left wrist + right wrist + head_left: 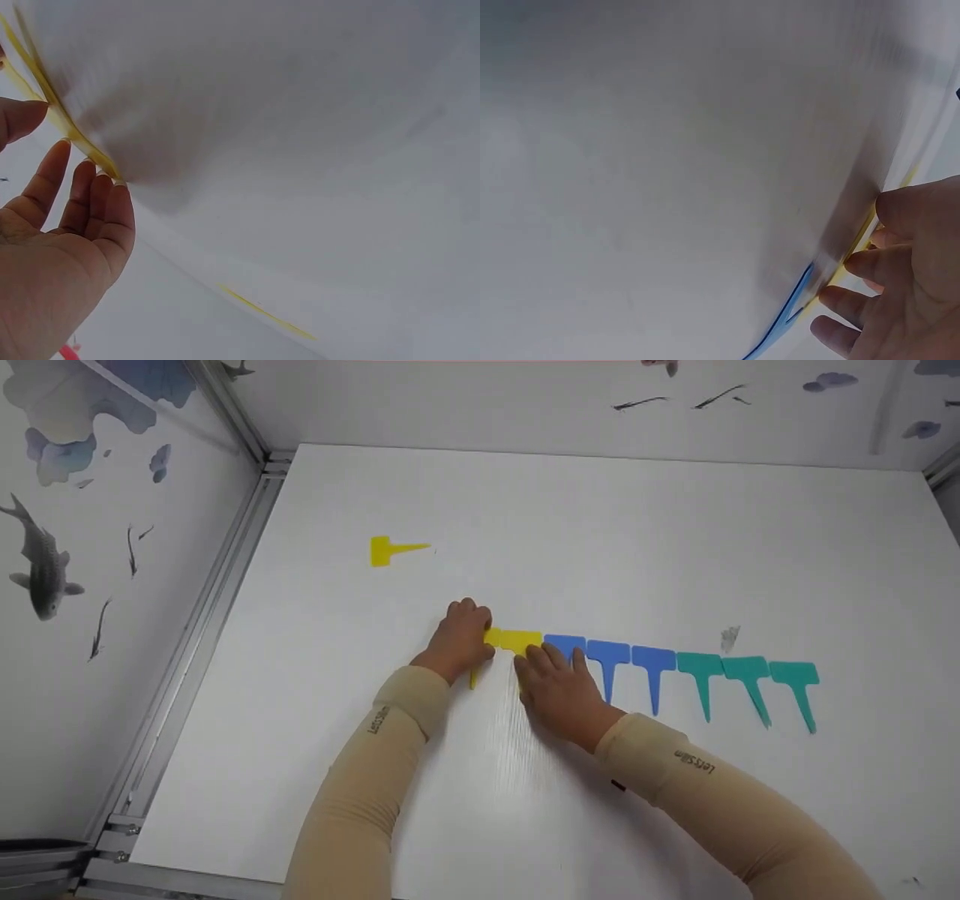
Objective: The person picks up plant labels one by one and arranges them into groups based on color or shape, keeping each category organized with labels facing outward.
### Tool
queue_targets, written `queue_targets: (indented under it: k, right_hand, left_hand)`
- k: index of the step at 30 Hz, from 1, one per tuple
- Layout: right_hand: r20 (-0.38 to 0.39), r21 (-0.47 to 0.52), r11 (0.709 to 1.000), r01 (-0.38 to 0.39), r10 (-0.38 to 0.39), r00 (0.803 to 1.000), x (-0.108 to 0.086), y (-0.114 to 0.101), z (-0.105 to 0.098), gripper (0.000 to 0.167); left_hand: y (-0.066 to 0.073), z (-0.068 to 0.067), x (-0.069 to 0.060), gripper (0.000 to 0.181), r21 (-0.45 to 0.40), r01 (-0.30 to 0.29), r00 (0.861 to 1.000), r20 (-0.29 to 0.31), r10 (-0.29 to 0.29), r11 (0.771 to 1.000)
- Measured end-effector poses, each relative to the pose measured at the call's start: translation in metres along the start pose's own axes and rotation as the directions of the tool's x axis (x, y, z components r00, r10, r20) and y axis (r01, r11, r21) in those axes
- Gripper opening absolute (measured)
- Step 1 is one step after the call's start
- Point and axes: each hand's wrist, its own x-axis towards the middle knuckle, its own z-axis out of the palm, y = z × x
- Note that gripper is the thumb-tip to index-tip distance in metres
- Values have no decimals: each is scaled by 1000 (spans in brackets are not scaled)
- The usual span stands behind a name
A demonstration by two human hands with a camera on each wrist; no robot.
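A row of T-shaped plastic plant labels lies on the white board. My left hand [459, 637] holds the leftmost yellow label [492, 637] by its edges, thumb below and fingers above in the head view; the hand partly hides it. Beside it, my right hand [562, 694] pinches the second yellow label [521, 640] between thumb and fingertips, covering part of its stem. To its right follow three blue labels [609, 651], the first partly behind the right fingers, then three green labels [700, 664]. In the left wrist view, fingertips meet the yellow label's edge [90, 150].
Another yellow label [381, 551] lies apart, farther back on the white board [637, 540], its stem pointing right. A grey smudge [730, 638] marks the board above the green labels. White panels with fish prints and a metal frame [187, 637] border the board.
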Motion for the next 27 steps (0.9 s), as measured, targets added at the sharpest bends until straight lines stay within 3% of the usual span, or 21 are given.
queue_targets:
  k: [11, 18, 22, 27]
  right_hand:
    - [5, 9, 1000, -11, 11, 1000, 3, -2, -2, 54]
    - [-60, -4, 1000, 28, -28, 998, 6, -9, -9, 53]
    - [-40, 136, 991, -3, 9, 999, 9, -14, -12, 49]
    - [15, 303, 951, -66, 65, 998, 14, -22, -15, 47]
  left_hand:
    - [-1, -1, -2, 42, -21, -13, 1000, -8, 13, 1000]
    - [-8, -3, 0, 42, 2, -62, 997, -36, 62, 998]
    - [-13, -8, 0, 41, -27, -44, 997, -59, 42, 999]
    - [-20, -14, -4, 40, -37, -15, 997, -74, 12, 999]
